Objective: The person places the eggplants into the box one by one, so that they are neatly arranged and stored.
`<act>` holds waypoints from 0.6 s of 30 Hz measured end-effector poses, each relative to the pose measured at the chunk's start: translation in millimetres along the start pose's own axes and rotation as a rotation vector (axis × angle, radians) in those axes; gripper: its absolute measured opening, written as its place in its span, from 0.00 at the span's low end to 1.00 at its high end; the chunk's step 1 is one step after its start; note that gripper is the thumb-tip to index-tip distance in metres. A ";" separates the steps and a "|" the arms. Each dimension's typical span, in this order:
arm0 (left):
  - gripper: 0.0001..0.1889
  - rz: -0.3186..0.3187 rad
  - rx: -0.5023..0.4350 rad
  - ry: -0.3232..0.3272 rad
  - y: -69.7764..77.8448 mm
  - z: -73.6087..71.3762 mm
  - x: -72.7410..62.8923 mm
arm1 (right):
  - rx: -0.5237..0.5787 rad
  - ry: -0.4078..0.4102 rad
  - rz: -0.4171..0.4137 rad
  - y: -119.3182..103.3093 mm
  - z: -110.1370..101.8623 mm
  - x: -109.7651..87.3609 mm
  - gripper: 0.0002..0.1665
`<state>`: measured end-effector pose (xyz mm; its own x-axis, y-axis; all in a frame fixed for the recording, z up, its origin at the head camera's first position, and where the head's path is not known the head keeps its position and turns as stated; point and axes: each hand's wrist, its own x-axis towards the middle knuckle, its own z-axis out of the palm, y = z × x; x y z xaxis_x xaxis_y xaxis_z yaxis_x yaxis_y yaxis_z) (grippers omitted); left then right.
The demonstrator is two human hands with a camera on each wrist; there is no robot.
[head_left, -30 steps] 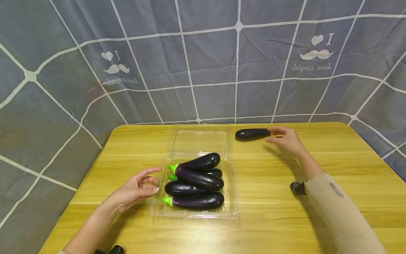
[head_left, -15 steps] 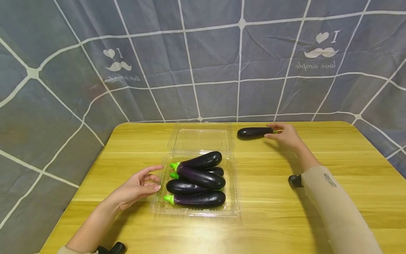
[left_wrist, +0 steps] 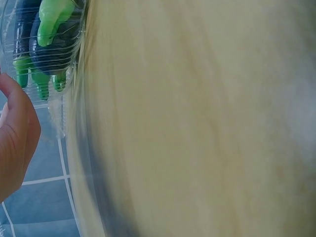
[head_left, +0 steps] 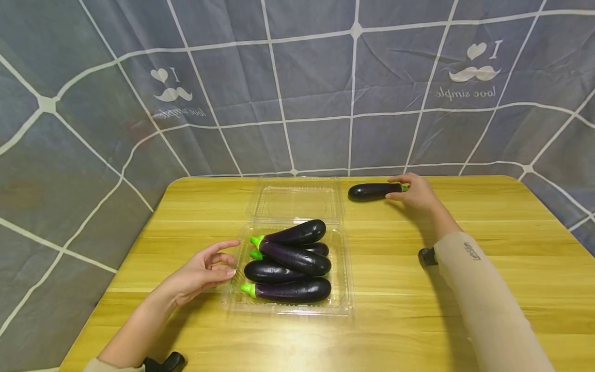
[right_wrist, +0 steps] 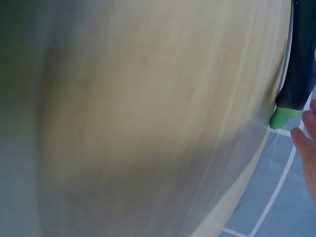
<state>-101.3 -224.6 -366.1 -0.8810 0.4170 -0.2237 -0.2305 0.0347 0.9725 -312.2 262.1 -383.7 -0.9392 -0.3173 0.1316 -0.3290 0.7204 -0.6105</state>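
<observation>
In the head view a lone eggplant point(head_left: 374, 192) lies on the table at the back right, its green stem to the right. My right hand point(head_left: 416, 194) is at that stem end, thumb on the near side and fingers on the far side, spread around it. The right wrist view shows fingertips point(right_wrist: 302, 133) beside the green stem point(right_wrist: 284, 117). Several eggplants point(head_left: 293, 291) lie piled in a clear plastic clamshell container point(head_left: 341, 279). My left hand point(head_left: 204, 271) is at the container's left rim, fingers loosely bent, thumb tip right at the edge, holding nothing.
The container's lid point(head_left: 297, 201) is folded back flat toward the rear of the wooden table point(head_left: 395, 320). A grey curtain point(head_left: 316, 93) with white lines hangs behind and beside the table.
My right hand has moved forward and left over the stem end of the lone eggplant. The left hand keeps its place by the container, and the view has shifted slightly.
</observation>
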 end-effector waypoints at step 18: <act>0.34 -0.004 0.002 0.006 -1.2 -0.8 0.7 | -0.074 -0.019 -0.057 4.7 4.6 13.1 0.26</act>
<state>-101.9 -225.0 -367.5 -0.8823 0.4116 -0.2283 -0.2335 0.0383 0.9716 -325.6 258.6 -388.4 -0.9169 -0.3701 0.1495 -0.3889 0.7443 -0.5430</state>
